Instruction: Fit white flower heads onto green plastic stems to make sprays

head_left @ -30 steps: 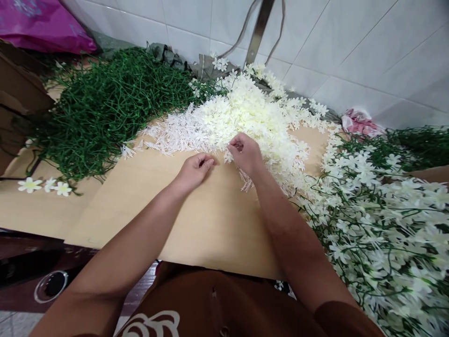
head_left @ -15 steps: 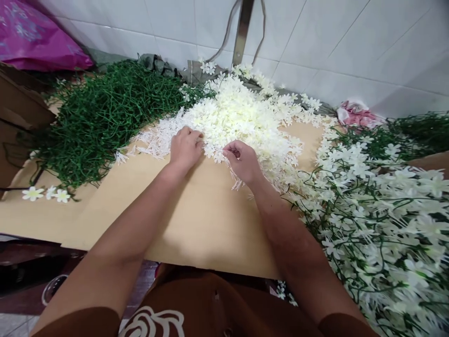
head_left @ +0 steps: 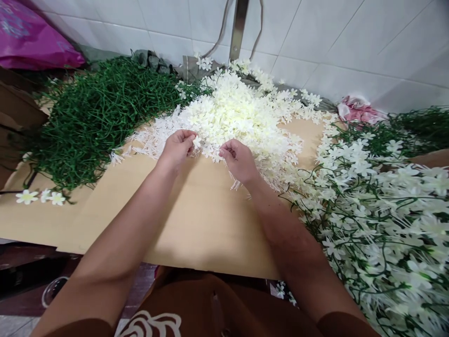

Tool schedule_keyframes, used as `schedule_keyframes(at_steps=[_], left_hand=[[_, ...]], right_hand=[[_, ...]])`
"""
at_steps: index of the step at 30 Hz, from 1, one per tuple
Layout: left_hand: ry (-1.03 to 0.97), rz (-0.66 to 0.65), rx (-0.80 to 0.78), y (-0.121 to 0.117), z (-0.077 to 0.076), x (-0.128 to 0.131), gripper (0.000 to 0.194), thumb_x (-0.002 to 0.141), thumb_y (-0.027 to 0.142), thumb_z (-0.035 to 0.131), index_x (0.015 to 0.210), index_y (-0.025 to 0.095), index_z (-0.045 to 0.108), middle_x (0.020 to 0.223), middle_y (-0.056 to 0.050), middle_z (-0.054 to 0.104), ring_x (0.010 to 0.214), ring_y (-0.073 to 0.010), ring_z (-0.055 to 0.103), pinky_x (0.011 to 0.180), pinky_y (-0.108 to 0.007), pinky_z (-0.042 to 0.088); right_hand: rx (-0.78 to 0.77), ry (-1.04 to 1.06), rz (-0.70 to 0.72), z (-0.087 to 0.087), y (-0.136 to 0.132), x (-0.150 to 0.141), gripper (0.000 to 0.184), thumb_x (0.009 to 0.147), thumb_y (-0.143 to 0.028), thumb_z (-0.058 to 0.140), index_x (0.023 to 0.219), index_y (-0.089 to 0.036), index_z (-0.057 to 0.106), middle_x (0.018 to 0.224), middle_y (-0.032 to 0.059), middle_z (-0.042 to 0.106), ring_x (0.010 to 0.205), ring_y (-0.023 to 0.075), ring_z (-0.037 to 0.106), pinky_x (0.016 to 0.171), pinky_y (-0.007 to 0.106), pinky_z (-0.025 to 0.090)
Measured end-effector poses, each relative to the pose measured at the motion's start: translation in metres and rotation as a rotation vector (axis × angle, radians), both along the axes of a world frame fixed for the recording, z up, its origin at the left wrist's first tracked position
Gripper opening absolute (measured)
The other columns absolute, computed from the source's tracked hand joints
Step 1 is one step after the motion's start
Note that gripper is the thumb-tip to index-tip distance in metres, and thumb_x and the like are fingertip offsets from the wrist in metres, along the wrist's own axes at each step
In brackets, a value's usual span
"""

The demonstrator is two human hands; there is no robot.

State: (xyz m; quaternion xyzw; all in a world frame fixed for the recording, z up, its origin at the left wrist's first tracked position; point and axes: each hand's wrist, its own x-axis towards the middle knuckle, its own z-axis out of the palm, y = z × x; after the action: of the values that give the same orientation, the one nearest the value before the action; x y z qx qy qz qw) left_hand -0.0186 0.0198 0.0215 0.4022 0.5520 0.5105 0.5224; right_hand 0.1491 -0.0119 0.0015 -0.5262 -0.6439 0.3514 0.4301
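The cardboard-covered tabletop and the big heaps on it lie as they lay half a second ago; the change is in the hands. The left hand, then palm-down with its fingers at the near edge of the pile of loose white flowers, has turned and drawn back slightly, thumb and fingers closed together, and a white flower shows at its fingertips, apparently pinched there. The right hand has hardly moved: it is at the front edge of the same pile, thumb and fingertips together, and anything small between them is too indistinct to tell. To judge by this, one flower has now been singled out from the pile and is on the side facing the right hand.

Counted from the largest down: one heap of flowered stems at the right; one heap of bare green stems at the left; one pile of loose flowers between, too many to number; one purple bag; one smaller patch of green stems at the far right; one crumpled red-and-white cloth by the tiled wall; two hands; three separate flowers in a row on the left; one flower at the left fingertips
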Motion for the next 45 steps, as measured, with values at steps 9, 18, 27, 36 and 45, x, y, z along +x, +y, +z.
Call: schedule_keyframes(at_steps=[9,18,27,36,45], left_hand=[[-0.251,-0.141,-0.188,-0.034,0.003,0.022,0.010,0.069,0.007,0.060,0.073,0.015,0.055,0.051,0.007,0.045,0.044,-0.0030,0.038,0.043,-0.014,0.028],[-0.206,-0.124,-0.183,-0.038,0.002,0.026,0.010,0.073,0.011,0.061,0.068,0.015,0.053,0.051,0.007,0.043,0.044,-0.0026,0.036,0.043,-0.014,0.026],[-0.321,-0.188,-0.213,-0.038,0.003,0.023,0.009,0.067,0.007,0.059,0.071,0.014,0.054,0.051,0.006,0.045,0.043,-0.0023,0.035,0.042,-0.014,0.024],[-0.168,-0.191,-0.172,-0.040,0.003,0.022,0.011,0.065,0.010,0.062,0.071,0.016,0.055,0.052,0.007,0.044,0.043,-0.0022,0.034,0.044,-0.015,0.026],[0.009,-0.098,-0.007,-0.035,0.000,0.022,0.013,0.068,0.002,0.055,0.069,0.015,0.056,0.058,0.006,0.049,0.052,-0.0050,0.039,0.052,-0.019,0.031]], right_hand=[[-0.080,0.163,0.003,0.001,-0.007,-0.017,0.013,0.078,-0.021,0.061,0.068,-0.020,0.054,0.061,-0.0039,0.055,0.056,0.0098,0.048,0.058,0.025,0.041],[-0.046,0.279,0.067,-0.010,-0.008,-0.022,0.022,0.079,-0.037,0.063,0.069,-0.021,0.052,0.063,-0.0032,0.056,0.060,0.0099,0.053,0.063,0.027,0.047],[-0.068,0.454,0.122,-0.014,-0.009,-0.023,0.036,0.073,-0.055,0.067,0.069,-0.021,0.054,0.062,-0.0035,0.057,0.058,0.0091,0.052,0.064,0.027,0.050],[-0.037,0.301,0.012,-0.006,-0.015,-0.028,0.028,0.078,-0.044,0.066,0.069,-0.021,0.053,0.064,-0.0021,0.060,0.061,0.0107,0.056,0.063,0.028,0.050],[-0.018,0.316,0.007,-0.010,-0.013,-0.028,0.028,0.077,-0.045,0.065,0.071,-0.021,0.054,0.064,-0.0024,0.057,0.060,0.0102,0.052,0.062,0.028,0.047]])
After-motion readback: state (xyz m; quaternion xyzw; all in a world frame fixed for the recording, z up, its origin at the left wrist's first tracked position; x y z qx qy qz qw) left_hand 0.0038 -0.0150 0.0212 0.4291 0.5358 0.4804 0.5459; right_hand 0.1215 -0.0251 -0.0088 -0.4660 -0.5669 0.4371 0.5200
